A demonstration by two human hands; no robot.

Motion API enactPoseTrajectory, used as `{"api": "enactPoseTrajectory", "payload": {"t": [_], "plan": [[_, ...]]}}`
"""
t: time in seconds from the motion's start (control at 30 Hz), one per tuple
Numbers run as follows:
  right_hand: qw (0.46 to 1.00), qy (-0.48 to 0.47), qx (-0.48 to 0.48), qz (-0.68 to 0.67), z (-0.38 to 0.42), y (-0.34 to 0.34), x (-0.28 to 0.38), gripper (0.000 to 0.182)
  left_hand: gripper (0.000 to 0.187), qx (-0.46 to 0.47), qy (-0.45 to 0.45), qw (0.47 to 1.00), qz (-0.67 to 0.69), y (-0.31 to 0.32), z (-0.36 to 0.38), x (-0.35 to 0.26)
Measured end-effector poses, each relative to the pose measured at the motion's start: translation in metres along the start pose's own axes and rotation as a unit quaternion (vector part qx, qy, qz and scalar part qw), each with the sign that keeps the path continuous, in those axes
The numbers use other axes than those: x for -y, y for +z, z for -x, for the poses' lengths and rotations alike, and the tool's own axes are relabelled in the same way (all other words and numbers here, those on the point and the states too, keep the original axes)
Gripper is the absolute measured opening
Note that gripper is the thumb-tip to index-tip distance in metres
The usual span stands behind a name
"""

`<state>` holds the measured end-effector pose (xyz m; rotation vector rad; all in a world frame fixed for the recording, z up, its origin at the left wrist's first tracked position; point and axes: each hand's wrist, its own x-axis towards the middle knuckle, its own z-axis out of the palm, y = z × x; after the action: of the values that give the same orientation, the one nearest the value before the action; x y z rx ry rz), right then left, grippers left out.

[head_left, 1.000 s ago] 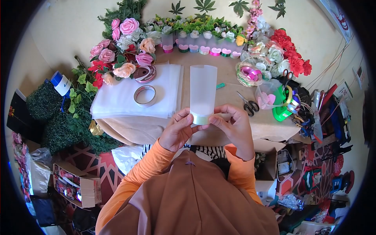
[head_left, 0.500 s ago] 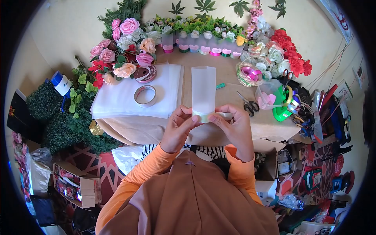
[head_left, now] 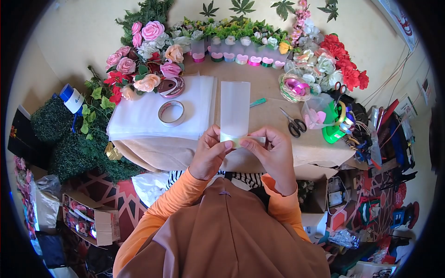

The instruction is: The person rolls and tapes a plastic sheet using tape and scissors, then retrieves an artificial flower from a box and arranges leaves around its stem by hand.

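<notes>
Translucent sheet [head_left: 235,107]: a long, narrow, frosted white piece, held up over the near edge of the counter [head_left: 273,153]; its long axis runs away from the person, the near end in the hands and the far end pointing toward the row of flowers at the back.
Lie of the sheet: it reads flat and nearly upright in the view, leaning slightly left at the top; whether it is a single layer or a flattened tube cannot be told.
Near end: a pale green-white band [head_left: 230,137] crosses the bottom of the sheet, partly covered by thumbs.
Left hand [head_left: 209,155]: raised from below, wrist bent up, thumb and fingers closed on the bottom left corner of the sheet.
Right hand [head_left: 273,155]: mirrors it, fingers curled inward, thumb and forefinger pinching the bottom right corner; a short pale strip shows just beside its fingertips.
Sleeves: orange, forearms converging from the lower middle of the view.
Hidden: the palms and the underside of the sheet's near end are out of sight; the person's lap is covered by brown cloth.
Around: tape roll [head_left: 171,113] on a stack of white sheets [head_left: 139,123] to the left; scissors [head_left: 293,124] to the right, well apart from the hands; a small green tool [head_left: 257,102] just right of the sheet's upper part.
Edges: the lens rim darkens and bends the outer clutter, hard to make out.
</notes>
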<state>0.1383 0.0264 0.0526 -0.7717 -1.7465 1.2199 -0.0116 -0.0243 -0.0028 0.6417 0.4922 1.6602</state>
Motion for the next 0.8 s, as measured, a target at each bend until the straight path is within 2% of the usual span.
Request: {"api": "enactPoseTrajectory", "payload": {"t": [0.07, 0.13, 0.33, 0.37, 0.43, 0.67, 0.73, 0.8], "plan": [[1.0, 0.016, 0.0, 0.017, 0.0, 0.0, 0.004, 0.02, 0.021, -0.003, -0.005, 1.0, 0.002, -0.001, 0.001, 0.001], [0.999, 0.002, 0.0, 0.038, 0.0, -0.001, 0.005, 0.019, 0.04, 0.002, -0.002, 0.999, -0.042, -0.005, 0.0, 0.003], [1.0, 0.001, 0.009, 0.012, -0.001, -0.002, -0.003, 0.018, 0.048, 0.011, -0.009, 0.999, -0.031, -0.002, 0.0, 0.002], [1.0, 0.0, 0.009, 0.013, -0.001, -0.002, -0.003, 0.018, 0.048, 0.011, -0.009, 0.999, -0.031, 0.002, 0.0, -0.001], [1.0, 0.005, 0.007, -0.023, 0.0, -0.001, -0.003, 0.018, 0.02, 0.029, -0.021, 0.999, 0.011, 0.008, 0.001, -0.005], [0.999, 0.039, 0.022, 0.0, 0.0, -0.004, 0.001, 0.014, 0.021, 0.015, -0.002, 1.0, 0.009, 0.007, 0.002, -0.002], [0.999, 0.043, 0.024, -0.003, 0.0, -0.003, 0.0, 0.015, 0.037, 0.015, -0.003, 1.0, -0.01, 0.006, 0.002, 0.0], [0.999, 0.032, 0.015, 0.002, 0.0, 0.001, 0.001, 0.018, 0.038, 0.028, 0.011, 0.999, -0.028, 0.004, 0.003, 0.003]]}}
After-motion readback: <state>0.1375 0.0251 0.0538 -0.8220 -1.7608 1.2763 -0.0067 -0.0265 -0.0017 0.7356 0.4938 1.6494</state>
